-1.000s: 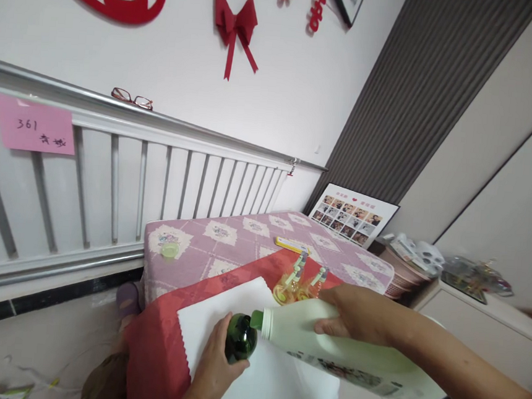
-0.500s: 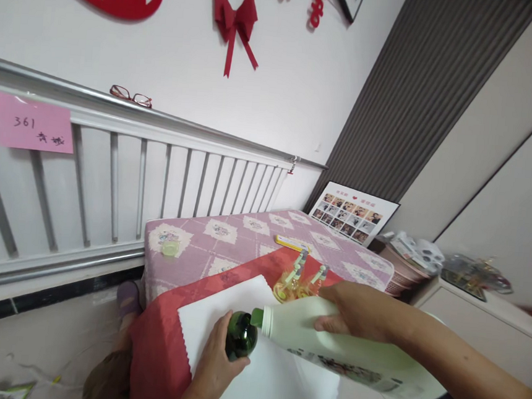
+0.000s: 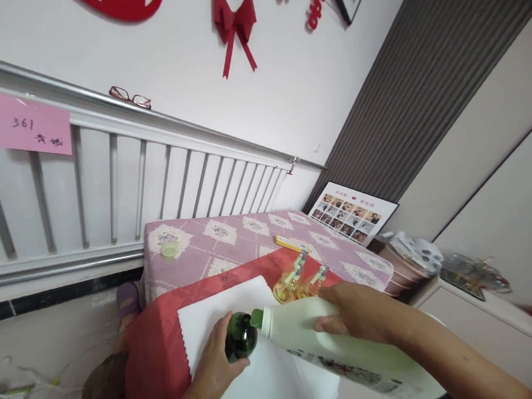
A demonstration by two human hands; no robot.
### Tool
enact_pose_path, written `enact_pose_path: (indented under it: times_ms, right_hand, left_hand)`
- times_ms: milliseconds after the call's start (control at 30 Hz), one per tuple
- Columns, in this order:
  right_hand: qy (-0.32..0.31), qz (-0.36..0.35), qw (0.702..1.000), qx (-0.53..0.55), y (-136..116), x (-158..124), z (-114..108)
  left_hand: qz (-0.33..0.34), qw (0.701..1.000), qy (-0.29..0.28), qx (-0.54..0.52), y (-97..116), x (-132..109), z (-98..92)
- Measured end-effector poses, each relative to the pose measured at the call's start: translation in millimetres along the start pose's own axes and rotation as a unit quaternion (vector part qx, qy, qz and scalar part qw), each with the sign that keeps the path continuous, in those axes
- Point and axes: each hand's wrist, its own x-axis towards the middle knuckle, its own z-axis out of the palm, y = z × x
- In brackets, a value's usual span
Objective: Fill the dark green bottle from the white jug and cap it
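Over the white scallop-edged mat (image 3: 277, 390), one dark green round bottle (image 3: 241, 339) sits in the left hand (image 3: 218, 362), fingers clamped around its side, apparently steadying its mouth toward the green spout (image 3: 257, 318). One pale green jug (image 3: 327, 355) is tipped nearly level across the mat's right side, the right hand (image 3: 347, 309) clamped over its upper part, likely bearing its weight and aiming it. Just beyond the mat stand at least two amber pump bottles (image 3: 317, 285).

Spray bottles (image 3: 288, 286) partly hidden behind pale green jug (image 3: 350, 353), red emblem (image 3: 128, 13) cut off at top, photos (image 3: 346, 217) too small to tell
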Motion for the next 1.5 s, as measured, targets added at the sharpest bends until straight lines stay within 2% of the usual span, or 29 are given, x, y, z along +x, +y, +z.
enact_pose_path:
  times_ms: [800, 1500]
  right_hand:
    - [0.008, 0.0, 1.0, -0.006, 4.2, 0.7, 4.5]
    - [0.005, -0.002, 1.0, -0.015, 5.3, 1.4, 5.5]
  left_hand:
    - [-0.002, 1.0, 0.0, 0.004, 3.1, -0.3, -1.1]
    - [0.002, 1.0, 0.001, -0.002, -4.8, 1.4, 0.8]
